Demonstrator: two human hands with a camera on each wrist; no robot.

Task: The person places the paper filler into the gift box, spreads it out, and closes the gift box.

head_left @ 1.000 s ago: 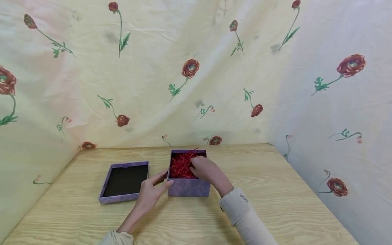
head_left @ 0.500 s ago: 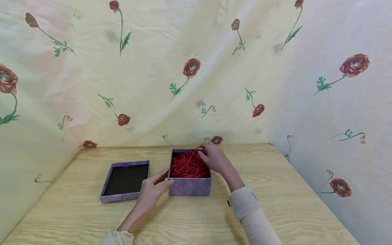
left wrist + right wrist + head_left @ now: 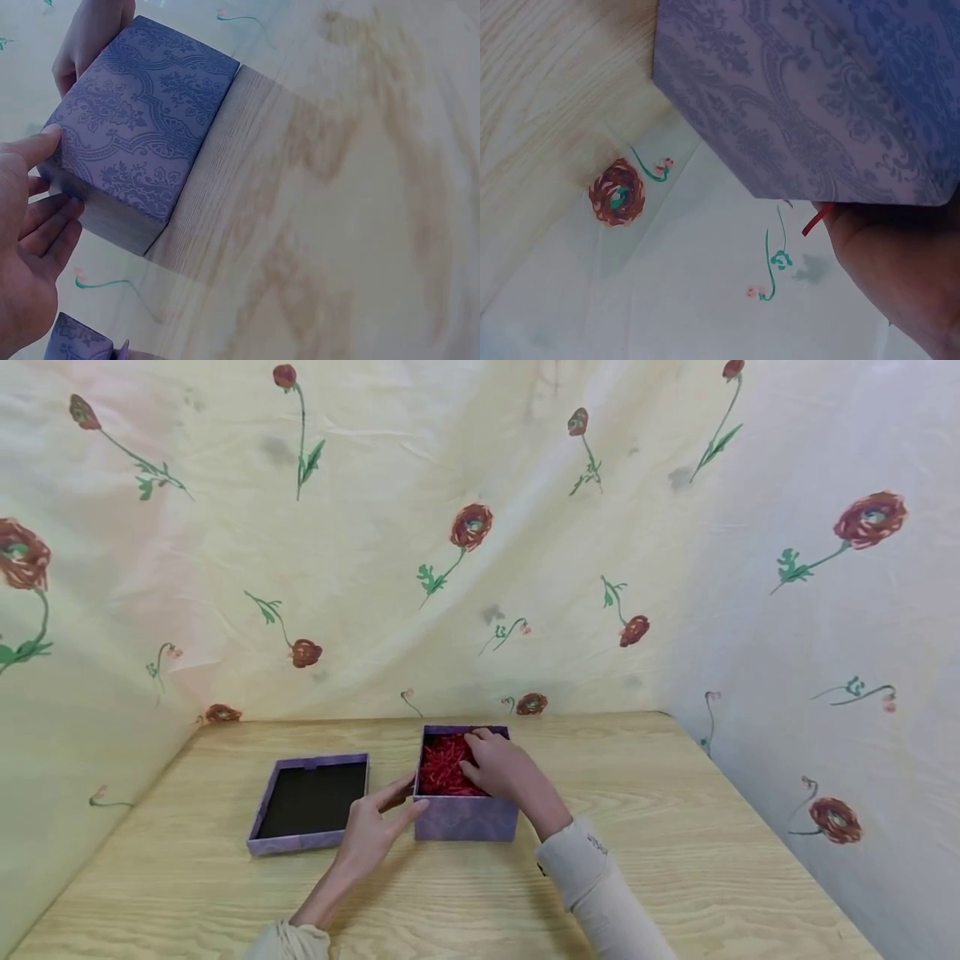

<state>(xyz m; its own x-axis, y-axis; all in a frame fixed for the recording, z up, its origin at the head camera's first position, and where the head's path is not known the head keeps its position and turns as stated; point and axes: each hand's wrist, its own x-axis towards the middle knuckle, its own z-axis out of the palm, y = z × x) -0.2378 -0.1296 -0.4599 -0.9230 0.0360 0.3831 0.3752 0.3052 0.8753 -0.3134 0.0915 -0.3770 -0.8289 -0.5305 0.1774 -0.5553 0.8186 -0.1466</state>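
Observation:
A purple patterned box [image 3: 465, 819] stands uncovered, filled with red shredded paper [image 3: 444, 767]. My left hand [image 3: 365, 835] holds its near left corner. In the left wrist view, the thumb lies on the front face of the box [image 3: 142, 112] and the fingers press the left side. My right hand [image 3: 501, 767] reaches over the right rim, thumb and fingers apart, touching the shreds; some fingertips are hidden. From the right wrist, the box wall [image 3: 802, 97] covers most of this hand [image 3: 900, 262], and a red strand [image 3: 817, 219] pokes out beside it.
A shallow purple lid [image 3: 296, 842] with a black inside lies upturned left of the box. Both rest on a light wooden table [image 3: 660, 860]. A floral cloth [image 3: 360, 543] hangs behind and along both sides.
My right hand went to the box's back right corner, uncovering the shreds, then came forward and left onto them again. The left hand has kept its place on the box.

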